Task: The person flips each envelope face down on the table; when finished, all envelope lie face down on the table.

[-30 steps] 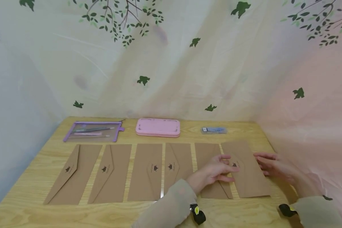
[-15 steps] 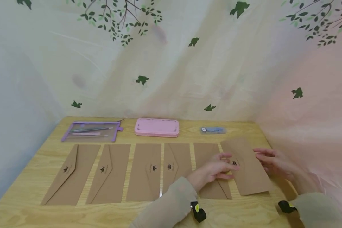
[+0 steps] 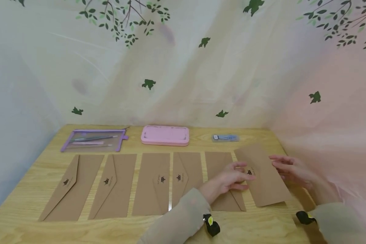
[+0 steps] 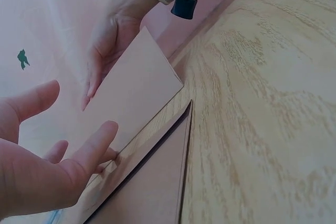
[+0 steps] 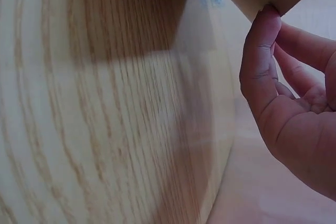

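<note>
In the head view, several brown paper envelopes lie in a row, and the rightmost envelope [image 3: 263, 183] is tilted, its right side raised off the table. My right hand [image 3: 299, 173] pinches that raised edge; the right wrist view shows the thumb [image 5: 262, 40] against the paper with the fingers behind. My left hand [image 3: 228, 178] hovers over the neighbouring envelope [image 3: 215, 164], its fingers spread and one fingertip overlapping the tilted envelope beside the black crown mark. In the left wrist view, a left finger [image 4: 94, 145] reaches over the tilted envelope's lower edge.
Along the back of the wooden table [image 3: 198, 135] lie a purple-edged mesh pouch [image 3: 93, 140] with pens, a pink tin case [image 3: 165, 135] and a small clear pack [image 3: 225, 138] with blue contents. Leaf-patterned fabric [image 3: 183, 67] hangs behind and to the sides.
The rightmost envelope has tilted further, its right side rising with my right hand. My left hand keeps nearly the same pose. The head view has shifted slightly.
</note>
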Available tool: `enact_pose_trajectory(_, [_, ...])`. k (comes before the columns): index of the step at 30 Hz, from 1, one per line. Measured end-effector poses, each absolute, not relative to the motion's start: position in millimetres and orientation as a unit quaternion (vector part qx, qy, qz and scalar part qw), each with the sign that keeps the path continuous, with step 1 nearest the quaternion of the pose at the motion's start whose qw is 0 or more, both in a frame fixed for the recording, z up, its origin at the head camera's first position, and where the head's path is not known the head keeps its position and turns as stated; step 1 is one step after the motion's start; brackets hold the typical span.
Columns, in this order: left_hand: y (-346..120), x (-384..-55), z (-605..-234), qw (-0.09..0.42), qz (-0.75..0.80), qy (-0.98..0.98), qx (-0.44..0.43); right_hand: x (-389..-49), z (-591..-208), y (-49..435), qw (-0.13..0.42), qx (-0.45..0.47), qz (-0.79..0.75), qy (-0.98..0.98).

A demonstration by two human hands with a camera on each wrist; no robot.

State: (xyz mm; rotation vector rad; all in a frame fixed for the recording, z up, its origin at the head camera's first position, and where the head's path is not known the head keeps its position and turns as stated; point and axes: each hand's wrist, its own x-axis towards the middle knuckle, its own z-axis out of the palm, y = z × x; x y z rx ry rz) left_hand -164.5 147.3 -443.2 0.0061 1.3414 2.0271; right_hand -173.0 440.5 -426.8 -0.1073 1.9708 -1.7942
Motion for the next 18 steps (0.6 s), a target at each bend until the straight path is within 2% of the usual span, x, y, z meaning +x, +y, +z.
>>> enact_pose_trajectory(11, [149,-170,-438,0.368,0.782,0.502,0.022,-178,-416,435,0.244,-0.064,-0.629,0.736])
enact_pose_trajectory(18, [147,-172,-439,0.37,0.783,0.5,0.014,-181,-407,422,0.277,-0.108,-0.651,0.699])
